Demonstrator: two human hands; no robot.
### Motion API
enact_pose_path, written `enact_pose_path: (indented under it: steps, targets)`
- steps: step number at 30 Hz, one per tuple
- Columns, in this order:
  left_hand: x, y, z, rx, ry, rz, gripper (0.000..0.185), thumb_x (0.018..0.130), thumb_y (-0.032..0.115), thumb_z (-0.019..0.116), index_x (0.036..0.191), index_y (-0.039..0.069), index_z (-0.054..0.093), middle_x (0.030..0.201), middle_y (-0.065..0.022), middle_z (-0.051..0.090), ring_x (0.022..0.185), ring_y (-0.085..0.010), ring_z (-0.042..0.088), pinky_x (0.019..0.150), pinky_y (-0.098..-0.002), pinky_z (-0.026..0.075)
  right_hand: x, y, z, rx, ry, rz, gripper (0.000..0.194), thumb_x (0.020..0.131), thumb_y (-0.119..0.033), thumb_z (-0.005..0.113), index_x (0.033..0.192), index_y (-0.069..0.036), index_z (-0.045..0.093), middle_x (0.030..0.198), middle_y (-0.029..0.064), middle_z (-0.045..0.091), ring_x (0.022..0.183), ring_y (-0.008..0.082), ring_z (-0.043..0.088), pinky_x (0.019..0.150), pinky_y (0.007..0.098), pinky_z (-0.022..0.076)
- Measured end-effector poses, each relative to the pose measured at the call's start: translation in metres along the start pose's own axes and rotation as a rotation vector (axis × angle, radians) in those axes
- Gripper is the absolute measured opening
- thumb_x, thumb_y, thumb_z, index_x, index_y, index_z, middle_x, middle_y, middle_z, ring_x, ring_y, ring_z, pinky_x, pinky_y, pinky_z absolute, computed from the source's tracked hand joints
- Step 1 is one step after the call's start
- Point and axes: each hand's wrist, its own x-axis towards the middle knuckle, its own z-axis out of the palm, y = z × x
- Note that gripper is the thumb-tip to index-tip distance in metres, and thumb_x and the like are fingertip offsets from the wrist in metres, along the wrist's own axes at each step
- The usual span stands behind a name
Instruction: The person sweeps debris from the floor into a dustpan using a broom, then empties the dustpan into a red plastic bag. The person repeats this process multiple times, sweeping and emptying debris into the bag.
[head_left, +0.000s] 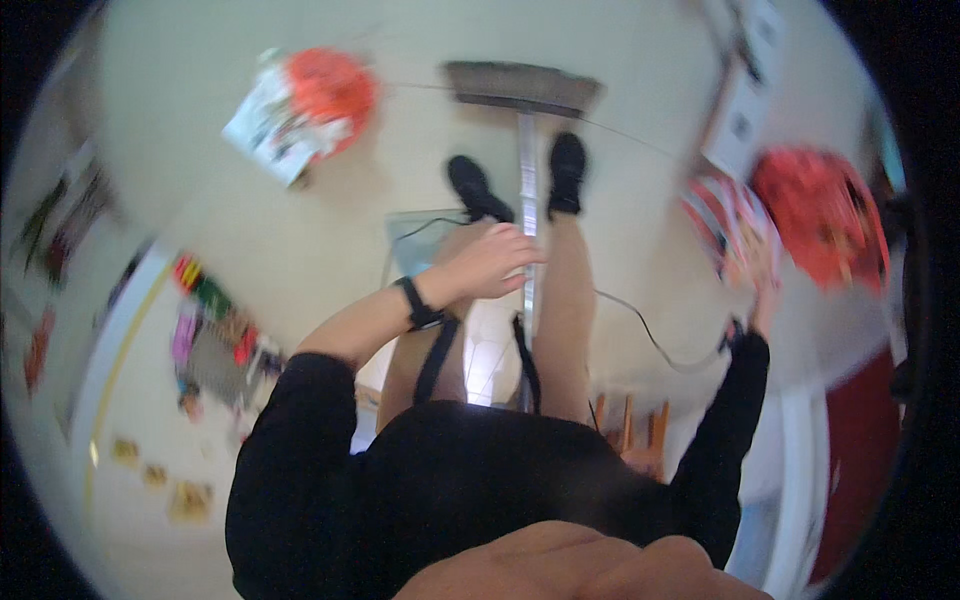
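Note:
My left hand (499, 261) is in front of my legs, palm down, with its fingers loosely bent and slightly apart. Its fingertips overlap a shiny metal pole (528, 165) in the picture, but no grip on it shows. The pole runs between my feet to a wide grey broom head (523, 86) on the floor. Out to the right, my right hand (752, 259) is at a red-and-white striped plastic bag (716, 214). Blur hides whether its fingers grip the bag. Beside that bag is a red plastic bag or basket (821, 217) with indistinct contents.
A red-orange bag (330, 94) and a white printed packet (274, 131) lie on the pale floor at upper left. A dark cable (649, 330) crosses the floor near my right leg. Wooden stool legs (643, 427) stand behind it. Assorted items (221, 352) fill the left side.

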Motion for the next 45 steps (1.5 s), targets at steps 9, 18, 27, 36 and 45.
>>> enact_pose_path:
  steps: [9,18,27,36,45]
  targets:
    - [-0.089,-0.082,-0.069,-0.011,0.845,-0.583,0.03,0.082,0.014,0.062,0.111,0.01,0.059,0.104,-0.0089,0.062,0.099,-0.0253,0.058,0.089,-0.0358,0.045,-0.069,-0.125,0.009,-0.376,0.654,-0.035,0.055,0.088,-0.035,0.061,0.123,0.006,0.048,0.119,0.0253,0.055,0.106,0.0377,0.056,0.09,0.0416,0.046]
    - [-0.22,-0.21,-0.153,-0.325,1.993,-1.114,0.066,0.08,0.033,0.069,0.127,-0.001,0.039,0.119,-0.02,0.05,0.109,-0.0273,0.051,0.093,-0.0365,0.04,-0.192,-0.347,0.212,0.116,-0.216,-0.748,0.045,0.086,-0.007,0.06,0.129,-0.003,0.046,0.124,0.0139,0.054,0.114,0.0235,0.05,0.098,0.0364,0.0374]
    - [-0.232,-0.26,-0.178,-0.472,1.701,-0.963,0.106,0.074,0.029,0.077,0.144,-0.001,0.002,0.144,-0.026,0.024,0.127,-0.0341,0.039,0.099,-0.039,0.04,-0.258,-0.594,0.437,0.108,-0.483,-1.127,0.092,0.072,-0.03,0.077,0.141,0.001,0.024,0.127,0.0203,0.051,0.118,0.0351,0.048,0.098,0.0427,0.0386]
    - [-0.196,-0.254,-0.199,0.097,1.583,-0.591,0.07,0.077,0.011,0.068,0.138,0.004,0.034,0.132,-0.0179,0.047,0.117,-0.0287,0.049,0.099,-0.0377,0.039,-0.243,-0.67,0.527,0.52,-1.087,-0.741,0.073,0.077,-0.022,0.073,0.132,0.003,0.034,0.093,0.0148,0.066,0.085,0.0261,0.064,0.082,0.0352,0.048]
    - [-0.157,-0.257,-0.199,0.32,1.509,-0.612,0.077,0.072,0.006,0.063,0.139,-0.002,0.027,0.144,-0.0253,0.028,0.133,-0.0409,0.027,0.11,-0.0451,0.025,-0.216,-0.645,0.547,-0.258,-0.238,-0.787,0.081,0.068,-0.042,0.076,0.131,-0.004,0.042,0.122,0.0194,0.053,0.112,0.0319,0.052,0.092,0.0438,0.0428]
